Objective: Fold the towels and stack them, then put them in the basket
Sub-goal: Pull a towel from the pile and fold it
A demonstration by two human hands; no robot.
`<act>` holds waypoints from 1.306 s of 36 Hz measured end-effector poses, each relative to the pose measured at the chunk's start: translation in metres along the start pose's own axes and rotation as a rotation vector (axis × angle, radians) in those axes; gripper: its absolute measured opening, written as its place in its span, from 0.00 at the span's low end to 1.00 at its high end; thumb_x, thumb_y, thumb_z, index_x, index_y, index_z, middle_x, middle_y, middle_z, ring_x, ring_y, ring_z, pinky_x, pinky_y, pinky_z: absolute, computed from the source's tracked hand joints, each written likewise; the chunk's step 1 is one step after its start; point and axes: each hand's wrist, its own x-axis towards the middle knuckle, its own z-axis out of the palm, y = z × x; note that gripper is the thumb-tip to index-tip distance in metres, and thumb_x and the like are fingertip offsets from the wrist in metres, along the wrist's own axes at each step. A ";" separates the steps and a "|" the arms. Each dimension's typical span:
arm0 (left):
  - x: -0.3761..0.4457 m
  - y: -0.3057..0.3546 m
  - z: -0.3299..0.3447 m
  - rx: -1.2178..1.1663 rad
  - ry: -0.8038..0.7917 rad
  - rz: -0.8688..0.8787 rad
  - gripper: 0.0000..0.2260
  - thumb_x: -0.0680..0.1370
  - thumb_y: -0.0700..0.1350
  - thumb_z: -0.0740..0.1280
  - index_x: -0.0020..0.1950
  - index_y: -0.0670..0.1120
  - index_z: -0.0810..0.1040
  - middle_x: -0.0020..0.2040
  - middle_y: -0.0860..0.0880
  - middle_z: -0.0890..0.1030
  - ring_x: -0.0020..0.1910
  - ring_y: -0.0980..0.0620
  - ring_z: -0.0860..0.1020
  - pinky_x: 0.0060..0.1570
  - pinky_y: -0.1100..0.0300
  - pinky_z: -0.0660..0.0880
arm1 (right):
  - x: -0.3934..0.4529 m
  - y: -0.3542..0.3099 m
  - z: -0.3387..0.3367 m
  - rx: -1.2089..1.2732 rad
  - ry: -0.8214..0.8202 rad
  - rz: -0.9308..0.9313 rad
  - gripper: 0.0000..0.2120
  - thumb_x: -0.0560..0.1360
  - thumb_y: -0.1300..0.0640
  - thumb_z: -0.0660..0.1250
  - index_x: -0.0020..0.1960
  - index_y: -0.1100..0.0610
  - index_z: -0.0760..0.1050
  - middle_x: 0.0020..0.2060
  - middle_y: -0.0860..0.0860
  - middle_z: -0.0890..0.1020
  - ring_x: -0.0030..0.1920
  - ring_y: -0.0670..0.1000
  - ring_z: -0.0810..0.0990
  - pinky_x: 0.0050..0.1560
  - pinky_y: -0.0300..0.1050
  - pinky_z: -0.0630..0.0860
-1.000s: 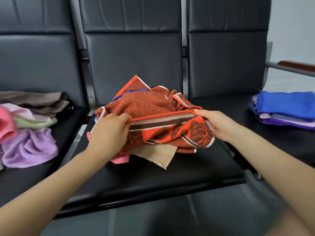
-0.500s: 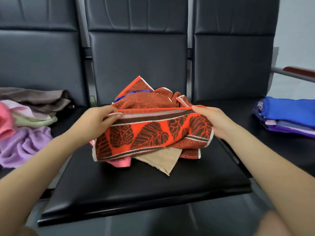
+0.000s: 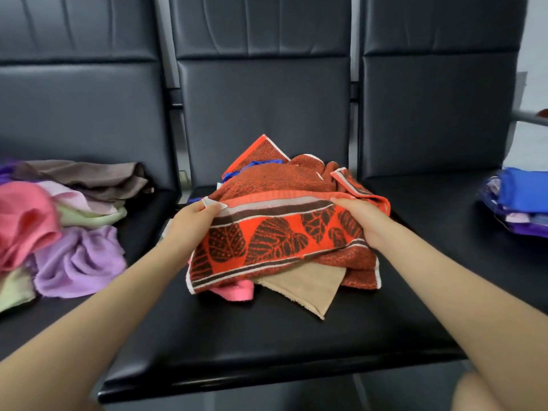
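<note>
An orange towel with brown leaf print (image 3: pixel 275 241) lies bunched on the middle black seat (image 3: pixel 267 336). My left hand (image 3: pixel 194 218) pinches its striped top edge at the left corner. My right hand (image 3: pixel 360 218) grips the same edge at the right, so the edge is stretched between them. Under the orange towel lie a beige towel (image 3: pixel 308 287), a pink towel (image 3: pixel 237 292) and a bit of blue cloth (image 3: pixel 255 167). No basket is in view.
A loose heap of towels, pink (image 3: pixel 23 221), purple (image 3: pixel 77 259), pale green (image 3: pixel 89 216) and brown (image 3: pixel 86 176), covers the left seat. A folded stack topped by a blue towel (image 3: pixel 525 191) rests on the right seat. An armrest (image 3: pixel 530 117) juts out at far right.
My left hand slid left along the striped edge and pulled it taut. The leaf-print border unfolded and now hangs toward me over the pile.
</note>
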 end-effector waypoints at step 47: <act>-0.113 0.017 -0.019 0.196 -0.253 0.324 0.09 0.78 0.45 0.66 0.41 0.52 0.82 0.40 0.56 0.81 0.39 0.65 0.75 0.47 0.68 0.69 | -0.120 -0.017 -0.077 -1.141 -0.211 -0.427 0.08 0.75 0.49 0.69 0.40 0.50 0.82 0.33 0.44 0.78 0.34 0.38 0.74 0.41 0.38 0.69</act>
